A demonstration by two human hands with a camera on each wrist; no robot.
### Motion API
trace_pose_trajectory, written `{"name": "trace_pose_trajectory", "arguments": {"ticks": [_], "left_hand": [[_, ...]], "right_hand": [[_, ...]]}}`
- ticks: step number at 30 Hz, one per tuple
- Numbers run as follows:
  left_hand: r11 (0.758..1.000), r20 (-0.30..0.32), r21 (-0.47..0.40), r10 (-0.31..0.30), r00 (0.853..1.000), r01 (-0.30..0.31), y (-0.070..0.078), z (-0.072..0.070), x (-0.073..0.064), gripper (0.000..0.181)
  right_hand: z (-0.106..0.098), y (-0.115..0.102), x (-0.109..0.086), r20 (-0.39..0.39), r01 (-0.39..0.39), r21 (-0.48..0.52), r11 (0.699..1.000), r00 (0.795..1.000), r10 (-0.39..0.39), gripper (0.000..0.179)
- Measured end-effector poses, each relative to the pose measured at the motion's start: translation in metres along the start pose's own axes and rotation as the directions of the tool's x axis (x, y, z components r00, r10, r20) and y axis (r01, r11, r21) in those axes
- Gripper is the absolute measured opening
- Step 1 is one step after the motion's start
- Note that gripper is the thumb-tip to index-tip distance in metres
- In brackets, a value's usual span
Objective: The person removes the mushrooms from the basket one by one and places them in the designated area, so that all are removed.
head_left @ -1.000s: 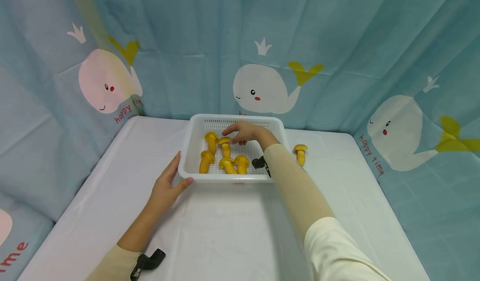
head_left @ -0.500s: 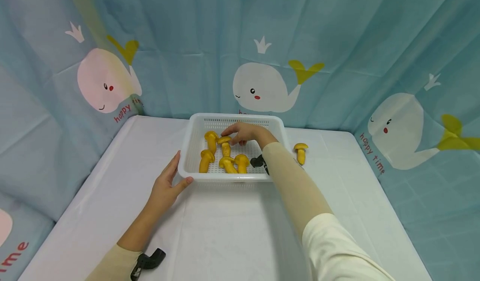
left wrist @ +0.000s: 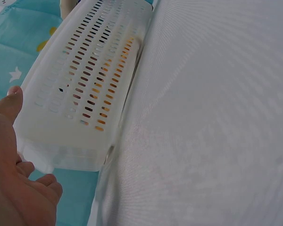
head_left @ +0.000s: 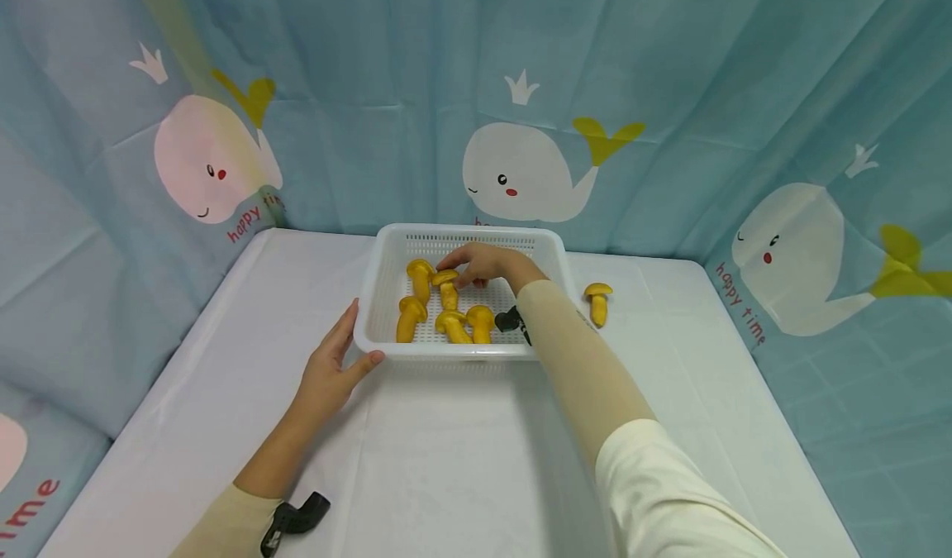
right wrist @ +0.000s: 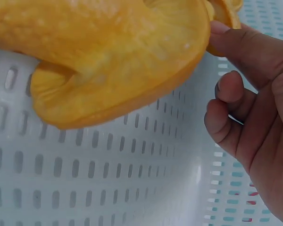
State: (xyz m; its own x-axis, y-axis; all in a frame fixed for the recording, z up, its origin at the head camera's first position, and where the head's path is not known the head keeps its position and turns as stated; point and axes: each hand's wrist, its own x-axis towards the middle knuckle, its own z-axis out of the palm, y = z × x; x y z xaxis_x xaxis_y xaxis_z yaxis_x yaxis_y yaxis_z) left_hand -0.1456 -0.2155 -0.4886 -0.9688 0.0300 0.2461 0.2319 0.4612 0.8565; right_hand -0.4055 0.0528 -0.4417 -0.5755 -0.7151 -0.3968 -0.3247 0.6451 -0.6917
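Observation:
A white perforated basket [head_left: 461, 352] sits on the table and holds several yellow mushrooms. My left hand [head_left: 325, 380] is at its front left corner, fingers extended along the left side and thumb touching the front rim; the left wrist view shows this thumb [left wrist: 12, 101] beside the basket's wall. Inside the basket, my right hand [head_left: 487, 262] pinches the cap of the back middle mushroom [head_left: 449, 292] between thumb and index finger. Another mushroom [right wrist: 118, 61], close to the right wrist camera, hides part of that grip. Outside the basket, a single mushroom [head_left: 598, 303] lies to the right.
A white cloth covers the table [head_left: 446, 459]. Blue curtains [head_left: 357, 153] with whale prints hang close behind the basket and along both sides. Black wrist mounts [head_left: 297, 518] stick out from the sleeves. The right forearm crosses the basket's front right corner.
Both hands and the mushrooms keep nearly the same places. The head view has shifted very slightly.

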Motion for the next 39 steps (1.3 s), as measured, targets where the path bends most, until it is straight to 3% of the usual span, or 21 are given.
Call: {"name": "trace_pose_trajectory", "arguments": {"ticks": [13, 18, 23, 30, 34, 39], "left_hand": [[1.000, -0.006, 0.017, 0.002, 1.000, -0.002, 0.002, 0.000, 0.001, 0.098], [1.000, 0.002, 0.012, 0.013, 1.000, -0.013, 0.003, 0.000, 0.002, 0.098], [1.000, -0.003, 0.017, 0.003, 1.000, -0.003, 0.001, -0.001, 0.000, 0.098], [1.000, 0.006, 0.017, 0.003, 1.000, -0.004, 0.003, 0.001, 0.000, 0.097], [1.000, 0.007, 0.016, -0.011, 1.000, 0.011, 0.001, -0.001, -0.005, 0.097], [1.000, 0.010, 0.001, 0.017, 1.000, -0.017, 0.000, -0.001, -0.002, 0.098]], "right_hand": [[0.001, 0.000, 0.003, -0.060, 0.015, -0.013, 1.000, 0.998, -0.016, 0.040], [-0.004, -0.003, 0.002, -0.097, -0.001, 0.006, 1.000, 0.995, 0.001, 0.037], [-0.011, -0.012, -0.004, -0.122, 0.029, -0.025, 0.999, 0.992, -0.032, 0.039], [-0.028, -0.031, -0.032, -0.191, 0.047, -0.071, 0.996, 0.980, -0.060, 0.039], [-0.030, -0.041, -0.047, -0.190, 0.061, -0.111, 0.992, 0.979, -0.081, 0.040], [-0.033, -0.048, -0.072, -0.266, 0.058, -0.139, 0.989, 0.959, -0.094, 0.039]]}}
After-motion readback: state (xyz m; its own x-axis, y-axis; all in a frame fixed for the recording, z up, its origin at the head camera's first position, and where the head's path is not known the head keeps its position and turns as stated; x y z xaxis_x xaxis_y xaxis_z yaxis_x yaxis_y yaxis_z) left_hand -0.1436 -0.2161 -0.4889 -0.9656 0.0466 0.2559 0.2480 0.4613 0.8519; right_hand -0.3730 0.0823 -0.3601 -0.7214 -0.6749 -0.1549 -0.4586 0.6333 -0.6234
